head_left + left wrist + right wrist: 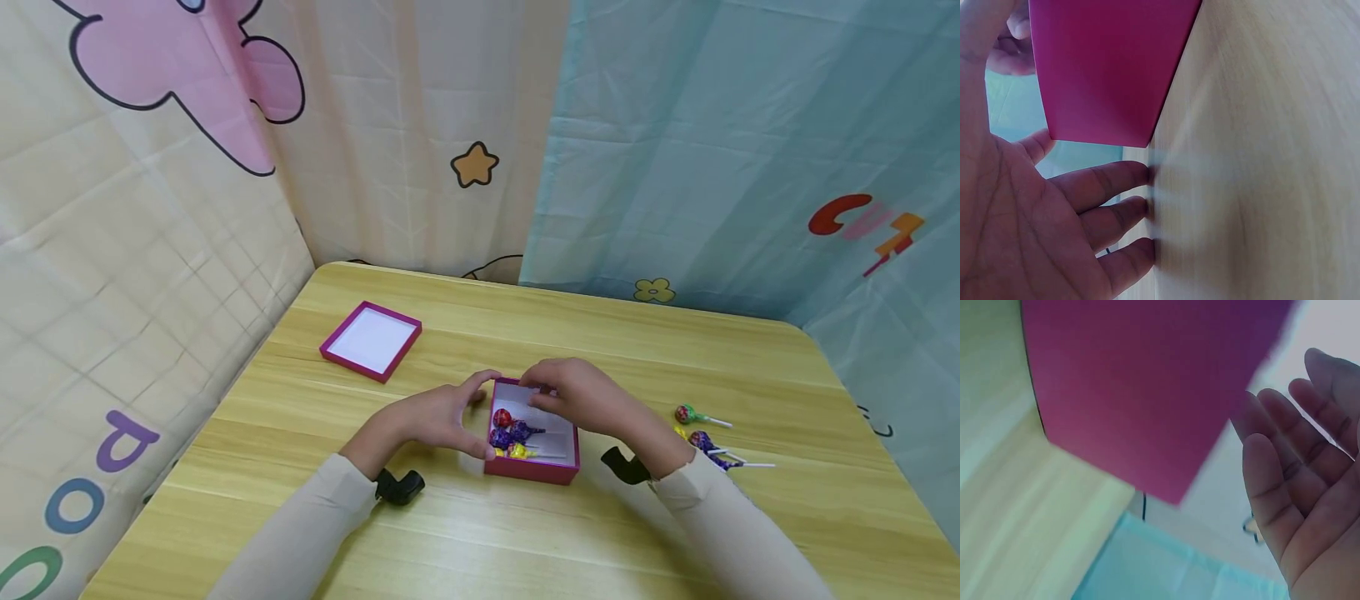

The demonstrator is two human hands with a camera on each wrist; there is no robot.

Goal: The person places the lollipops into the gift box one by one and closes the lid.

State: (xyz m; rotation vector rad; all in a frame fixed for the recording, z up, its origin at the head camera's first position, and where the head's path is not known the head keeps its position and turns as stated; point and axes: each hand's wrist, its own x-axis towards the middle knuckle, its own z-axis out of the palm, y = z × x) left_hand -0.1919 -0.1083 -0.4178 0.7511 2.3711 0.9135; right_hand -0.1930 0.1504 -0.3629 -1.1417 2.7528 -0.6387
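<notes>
A magenta box [532,471] with a white inside sits on the table, holding several lollipops in its left and near part: a red one [502,417], a purple one [521,431] and a yellow one [518,451] among them. My left hand [442,414] spans the box's left side, thumb at the near corner and index finger at the far one. In the left wrist view its other fingers [1113,215] rest on the table. Over the box's far right part hovers my right hand [581,396], fingers loosely bent; in the right wrist view nothing shows between them.
A magenta lid [371,342], white inside facing up, lies at the back left. Right of the box, several more lollipops lie on the wooden table [450,533], including a green-and-red one [686,413] and a purple one [701,440]. Printed curtains [420,125] hang behind the table.
</notes>
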